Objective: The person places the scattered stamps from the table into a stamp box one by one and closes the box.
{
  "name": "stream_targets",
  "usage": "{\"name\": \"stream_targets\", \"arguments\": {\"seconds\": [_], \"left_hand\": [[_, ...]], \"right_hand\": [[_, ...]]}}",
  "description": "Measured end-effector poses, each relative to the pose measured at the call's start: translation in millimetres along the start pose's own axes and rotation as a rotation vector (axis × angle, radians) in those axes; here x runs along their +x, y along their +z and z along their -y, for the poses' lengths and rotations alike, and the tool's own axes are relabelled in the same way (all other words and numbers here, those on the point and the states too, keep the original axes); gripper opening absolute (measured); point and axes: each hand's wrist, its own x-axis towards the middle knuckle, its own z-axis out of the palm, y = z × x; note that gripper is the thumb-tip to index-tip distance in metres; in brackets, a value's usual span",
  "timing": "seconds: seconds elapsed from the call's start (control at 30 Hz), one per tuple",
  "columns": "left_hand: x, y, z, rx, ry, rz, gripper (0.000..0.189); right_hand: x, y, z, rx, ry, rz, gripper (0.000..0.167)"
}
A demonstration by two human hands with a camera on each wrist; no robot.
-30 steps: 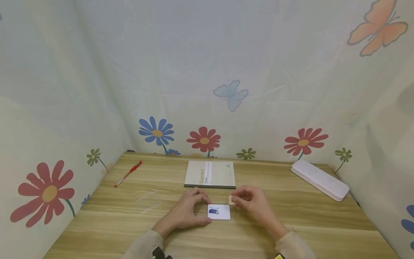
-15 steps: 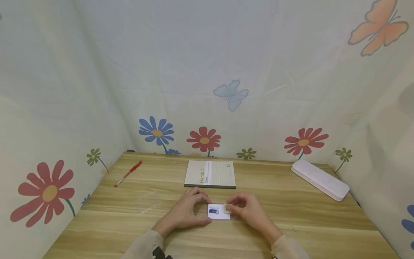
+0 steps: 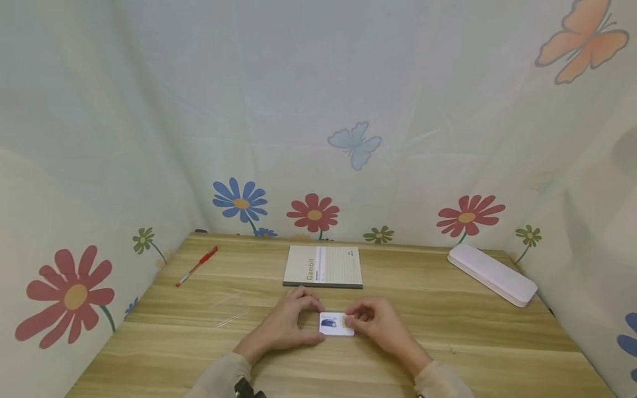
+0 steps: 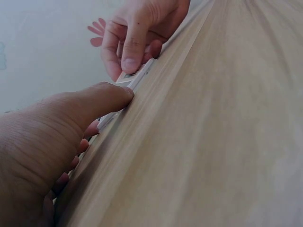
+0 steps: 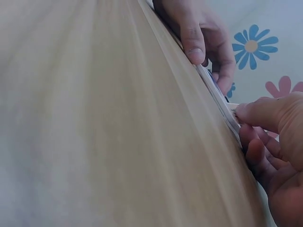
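A small white card (image 3: 328, 331) with a blue picture lies on the wooden table in the head view; its edge looks thick and layered in the right wrist view. My left hand (image 3: 290, 322) holds it by the left end, thumb at the near edge and fingers at the far edge. The right hand (image 3: 380, 326) pinches a small stamp-like square (image 3: 345, 321) with a pale border between thumb and fingers. That square overlaps the card's right end. In the left wrist view the right thumb (image 4: 131, 64) covers part of the square (image 4: 124, 78).
A notebook (image 3: 323, 266) lies behind the hands. A red pen (image 3: 197, 266) and thin clear strips (image 3: 232, 319) are to the left. At the back right sits a white case (image 3: 492, 275). A flowered curtain (image 3: 398, 182) closes off the back and sides.
My right hand has brought the small square leftward and nearer, from beside the card to over its right end, where it now sits lower. The left hand has stayed in place.
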Motion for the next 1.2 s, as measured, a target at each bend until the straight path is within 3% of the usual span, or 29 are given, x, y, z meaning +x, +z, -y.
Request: {"name": "stream_targets", "arguments": {"seconds": [0.9,1.2], "left_hand": [[0.7,-0.6,0.5,-0.010,-0.004,0.005,0.048],[0.4,0.1,1.2,-0.009,0.004,0.004,0.048]], "right_hand": [[-2.9,2.1,8.7,-0.159,-0.034,-0.015,0.010],[-3.5,1.4,7.9,-0.164,-0.038,-0.014,0.009]]}}
